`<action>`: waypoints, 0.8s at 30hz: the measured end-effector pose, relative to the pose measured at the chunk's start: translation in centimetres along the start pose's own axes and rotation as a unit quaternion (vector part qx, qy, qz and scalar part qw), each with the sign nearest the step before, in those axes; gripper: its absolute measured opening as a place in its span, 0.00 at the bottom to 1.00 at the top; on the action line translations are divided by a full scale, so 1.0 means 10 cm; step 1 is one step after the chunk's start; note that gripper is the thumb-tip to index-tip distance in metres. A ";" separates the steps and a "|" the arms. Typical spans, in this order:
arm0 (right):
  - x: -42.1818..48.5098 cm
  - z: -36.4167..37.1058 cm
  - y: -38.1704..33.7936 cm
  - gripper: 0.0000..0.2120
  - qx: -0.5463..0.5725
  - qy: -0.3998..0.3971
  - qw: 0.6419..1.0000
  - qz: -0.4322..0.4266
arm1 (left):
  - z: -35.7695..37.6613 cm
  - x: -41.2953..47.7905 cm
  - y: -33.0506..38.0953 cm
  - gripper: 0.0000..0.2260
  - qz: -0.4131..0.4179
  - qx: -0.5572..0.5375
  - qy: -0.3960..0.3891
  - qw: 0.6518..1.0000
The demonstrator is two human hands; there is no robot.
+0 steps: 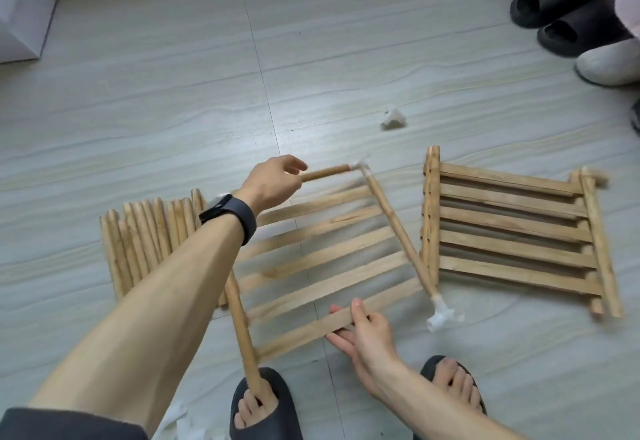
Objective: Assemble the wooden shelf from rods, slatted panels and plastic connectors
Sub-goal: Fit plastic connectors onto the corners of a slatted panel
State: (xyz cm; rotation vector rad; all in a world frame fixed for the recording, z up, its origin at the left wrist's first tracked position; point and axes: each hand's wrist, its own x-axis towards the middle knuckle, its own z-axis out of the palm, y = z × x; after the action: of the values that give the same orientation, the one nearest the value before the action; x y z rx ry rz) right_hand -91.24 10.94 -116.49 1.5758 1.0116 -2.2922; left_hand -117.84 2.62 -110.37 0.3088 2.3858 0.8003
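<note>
Hands first: where is the left hand (273,180)?

Out ahead, arm stretched nearly straight, with a dark wristband (230,216) on the wrist. Its fingers curl round the far rod (325,173), knuckles up, gripping near that rod's left end.

And where does that rod go?

Its right end sits in a white corner connector (360,166). A side rod (398,231) runs from the same connector back toward the person, ending in a lower connector (440,315). Both are blurred, so I cannot tell how deep the ends sit.

The right hand (360,332)?

Low and close to the body, palm turned up. The thumb lies on top of the nearest slat and the fingers lie almost straight under it, so it pinches the slatted panel (322,256) from its near edge.

Where is that panel?

Held tilted above the floor (173,110), between the two hands. Along its left side runs a left rod (242,328), whose near end touches the toes in a dark slipper (263,408).

Other parts?

A bundle of rods (149,235) lies on the floor, partly under the left forearm. A stack of panels (512,225) lies to the right, just beside the side rod. One loose connector (393,117) lies farther off. Black and white slippers (568,20) stand at the far right.
</note>
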 end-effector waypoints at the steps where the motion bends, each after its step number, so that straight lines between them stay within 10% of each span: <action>1: -0.02 0.05 0.02 0.12 0.015 0.007 1.000 0.007 | 0.03 -0.02 -0.01 0.17 0.007 -0.007 -0.006 1.000; 7: -0.04 0.34 0.02 0.15 0.112 0.055 0.990 0.068 | 0.09 -0.26 -0.32 0.21 -0.019 0.062 0.083 0.994; 14: 0.20 0.21 -0.05 0.11 -0.181 -0.007 0.979 0.097 | 0.47 -0.78 -1.06 0.30 -0.199 0.078 0.025 0.977; 21: 0.59 0.28 -0.95 0.07 -0.401 -0.052 0.910 -0.088 | 0.83 -0.63 -1.08 0.34 -0.033 0.250 0.028 0.967; 24: 0.89 0.36 -1.48 0.09 -0.550 -0.013 0.809 -0.208 | 0.98 -0.42 -1.01 0.36 0.012 0.296 -0.011 0.955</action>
State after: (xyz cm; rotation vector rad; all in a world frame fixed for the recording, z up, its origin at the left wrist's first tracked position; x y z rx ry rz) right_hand -105.10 21.81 -117.20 0.8295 2.2503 -1.2849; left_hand -108.81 -2.39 -120.84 0.5801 2.5557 0.0671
